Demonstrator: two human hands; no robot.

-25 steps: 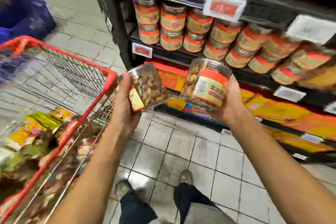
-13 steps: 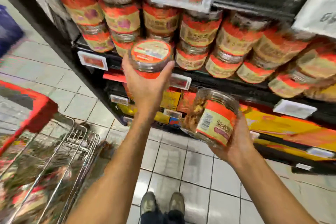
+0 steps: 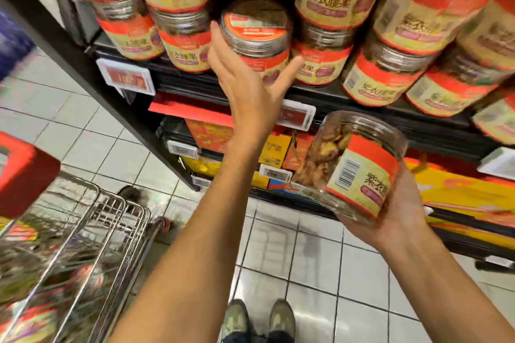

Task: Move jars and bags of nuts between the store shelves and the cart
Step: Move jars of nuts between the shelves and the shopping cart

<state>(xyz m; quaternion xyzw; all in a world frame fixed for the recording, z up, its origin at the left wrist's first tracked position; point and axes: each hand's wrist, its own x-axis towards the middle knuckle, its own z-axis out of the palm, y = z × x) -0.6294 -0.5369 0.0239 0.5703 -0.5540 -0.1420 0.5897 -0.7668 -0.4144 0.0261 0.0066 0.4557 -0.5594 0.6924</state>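
The left hand (image 3: 248,83) has its fingers (image 3: 216,44) spread wide around a jar (image 3: 257,36) on the shelf (image 3: 320,93), thumb out to the right. The right hand (image 3: 398,211) cups a tilted second jar (image 3: 354,164), its fingers hidden beneath. The cart (image 3: 92,225), near left, is blurred.

The clear plastic jar of nuts with a red-and-tan label (image 3: 359,167), held in the right hand (image 3: 401,214), shows a barcode and the large characters 紫衣, the rest cut off by the hand. A stacked jar with the same label on the black shelf (image 3: 328,0) reads 紫衣腰果 in dark print. The red-and-white shelf price tags (image 3: 125,79) are too blurred to read, as is the sticker on the red lid (image 3: 257,23) at the left hand (image 3: 248,86).
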